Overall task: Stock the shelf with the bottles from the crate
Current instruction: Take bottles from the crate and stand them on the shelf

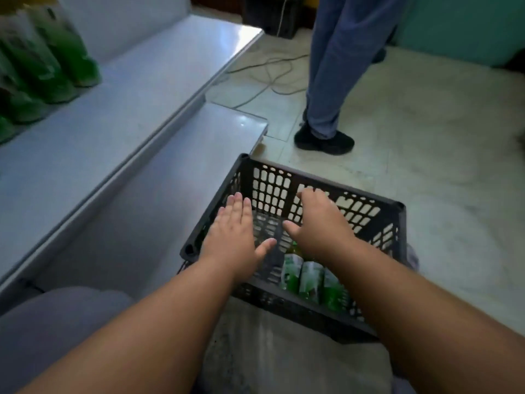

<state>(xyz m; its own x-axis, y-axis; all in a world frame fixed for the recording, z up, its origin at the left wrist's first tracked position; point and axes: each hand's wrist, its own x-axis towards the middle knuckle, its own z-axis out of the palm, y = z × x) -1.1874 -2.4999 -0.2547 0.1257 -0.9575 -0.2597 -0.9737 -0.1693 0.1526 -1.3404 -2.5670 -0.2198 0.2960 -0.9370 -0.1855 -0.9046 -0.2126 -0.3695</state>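
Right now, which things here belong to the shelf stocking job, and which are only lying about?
For the job: black crate, bottles in the crate, shelf, bottles already on the shelf.
Just around: cable on the floor, a standing person's black shoe.

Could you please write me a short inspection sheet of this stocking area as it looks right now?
Surface: pale shelf, front part bare; lower shelf bare.
Job's things: black crate on the floor, a few green bottles lying inside; green bottles on shelf at far left.
Clutter: nothing seen.
Hands: left hand flat and open above the crate; right hand reaching in, holding nothing.
Cables: loose cable on the floor.
Surroundings: tiled floor; bystander's legs.
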